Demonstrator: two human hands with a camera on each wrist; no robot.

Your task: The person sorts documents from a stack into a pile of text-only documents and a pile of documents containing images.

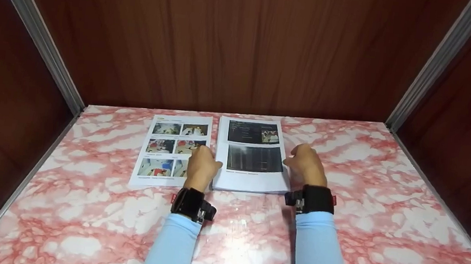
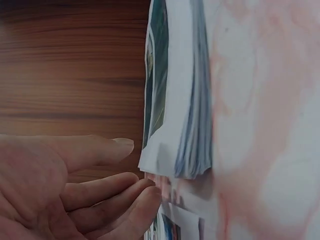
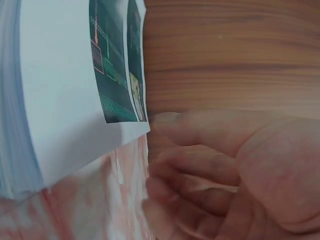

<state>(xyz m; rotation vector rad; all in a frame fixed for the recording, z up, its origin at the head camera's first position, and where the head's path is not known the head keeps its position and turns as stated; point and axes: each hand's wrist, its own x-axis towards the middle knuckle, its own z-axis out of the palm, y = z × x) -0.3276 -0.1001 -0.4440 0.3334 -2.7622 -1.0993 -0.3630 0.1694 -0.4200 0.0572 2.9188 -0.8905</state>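
Note:
A thick stack of printed paper (image 1: 254, 158) lies flat, its top page carrying two dark pictures. Left of it is a single printed sheet (image 1: 160, 145) with several colour photos. My left hand (image 1: 202, 167) hovers over the sheet's right side, thumb pointing to the stack's left edge; the left wrist view shows its fingers loosely bent around nothing. Beside the stack's right edge is my right hand (image 1: 308, 165), with thumb and fingers parted and no paper between them in the right wrist view. Layered page edges (image 2: 194, 135) show along the stack's near side.
The pink-and-white marbled tabletop (image 1: 91, 217) runs under the papers. A dark wood-grain panel (image 1: 227, 43) stands behind it, with similar panels left and right. Metal strips (image 1: 440, 61) line the corners. Both wrists wear black camera bands (image 1: 317, 199).

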